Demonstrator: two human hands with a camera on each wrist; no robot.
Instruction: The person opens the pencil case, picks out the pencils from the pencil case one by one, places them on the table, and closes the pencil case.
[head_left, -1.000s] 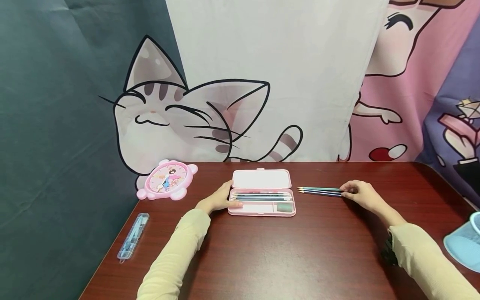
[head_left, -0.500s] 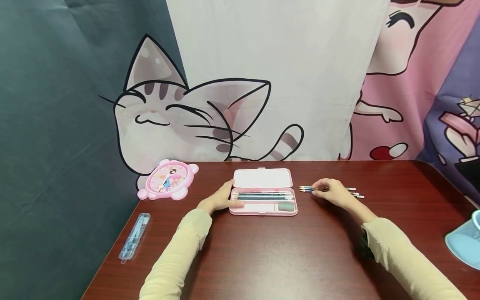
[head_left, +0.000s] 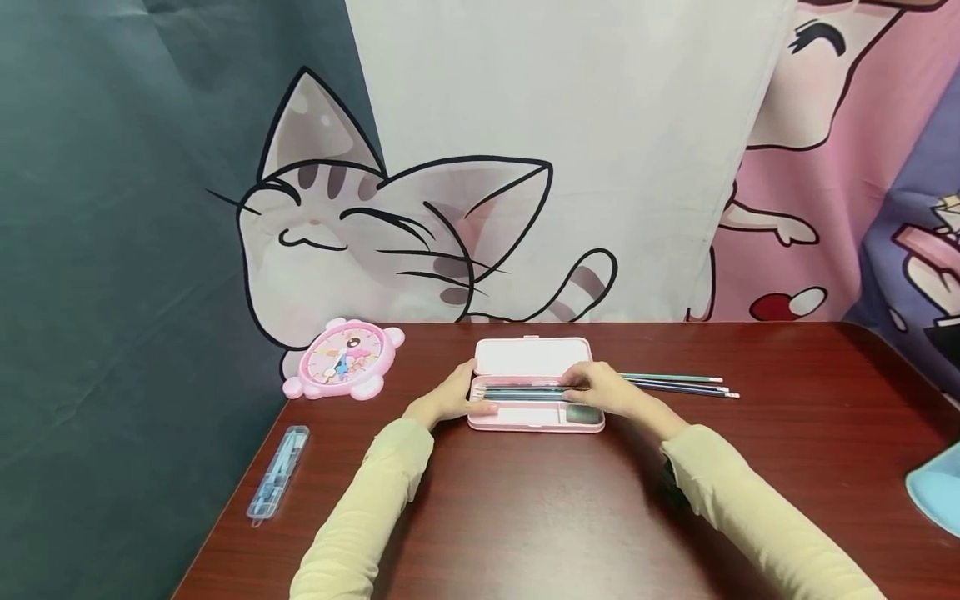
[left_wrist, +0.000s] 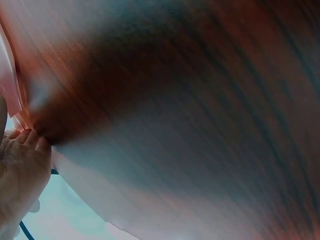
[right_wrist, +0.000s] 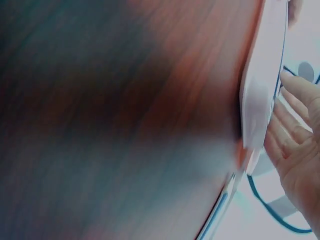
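A pink pencil case (head_left: 536, 427) lies on the table with its lid (head_left: 528, 357) folded back. Several pencils (head_left: 525, 394) lie in its rear compartment, and a dark green eraser-like block (head_left: 583, 414) sits at the front right. My left hand (head_left: 450, 398) grips the case's left end, thumb over the front part. My right hand (head_left: 607, 390) is over the right part of the case, its fingertips at the pencils' right ends. In the right wrist view the right hand (right_wrist: 297, 135) has fairly straight fingers beside the case (right_wrist: 260, 95). Several pencils (head_left: 678, 385) lie loose to the right.
A pink toy clock (head_left: 347, 360) lies at the back left, with a clear slim box (head_left: 279, 473) holding blue items near the left edge. A light blue object (head_left: 937, 487) is at the right. Printed cloth (head_left: 637, 125) hangs behind the table (head_left: 525, 517).
My right hand has moved left from the loose pencils to the pencil case, leaving those pencils on the table. My left hand has stayed on the case. The head view has shifted slightly.
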